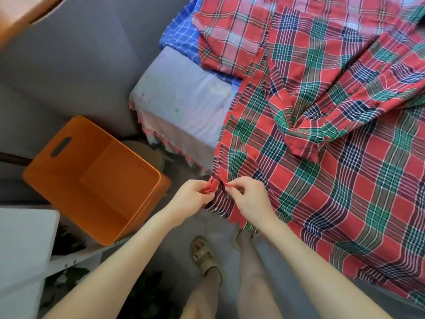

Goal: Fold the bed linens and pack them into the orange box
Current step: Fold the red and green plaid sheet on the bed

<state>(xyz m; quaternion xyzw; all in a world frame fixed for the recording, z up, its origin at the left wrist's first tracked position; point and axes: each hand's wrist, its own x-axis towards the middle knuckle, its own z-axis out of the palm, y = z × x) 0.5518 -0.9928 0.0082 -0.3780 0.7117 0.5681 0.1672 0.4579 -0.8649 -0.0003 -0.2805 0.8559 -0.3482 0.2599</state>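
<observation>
**Both hands on one corner of the plaid sheet, box open beside the bed**

Nearest: two bare legs and a tan sandal point(205, 256) on the grey floor point(220, 229). The other foot is half hidden under the hanging cloth. Both forearms reach forward from the bottom of the view.

Left hand point(192, 199): fingers point(202, 187) curled, pinching a bunched red corner of the plaid sheet point(333, 157). Right hand point(249, 201): thumb and fingertips closed on the same frayed edge just beside the left, with only a small gap of cloth between the two grips. Below the hands, the fringed hem hangs loose toward the floor.

The sheet is red, green and navy. It lies spread over the bed point(184, 95) to the right, rumpled, with one fringed flap turned back on itself near the middle. Its near side spills over the bed edge.

Left of the hands: the orange box point(76, 162) stands on the floor, tilted toward the camera, with its mouth open and bare orange inside. It has a slot handle point(61, 146) in its far wall. It is near the bed corner but apart from the sheet. At lower left, a white block point(23, 249) with dark leaves under it.

Further on: the bed's pale cover is exposed, with a red lace trim point(161, 139) along its side.

Far end: a red-and-white checked cloth point(234, 38) lies crumpled on the bed, overlapping a blue checked cloth point(181, 33) at its left. At top left there is a blurred wooden edge point(23, 10).
</observation>
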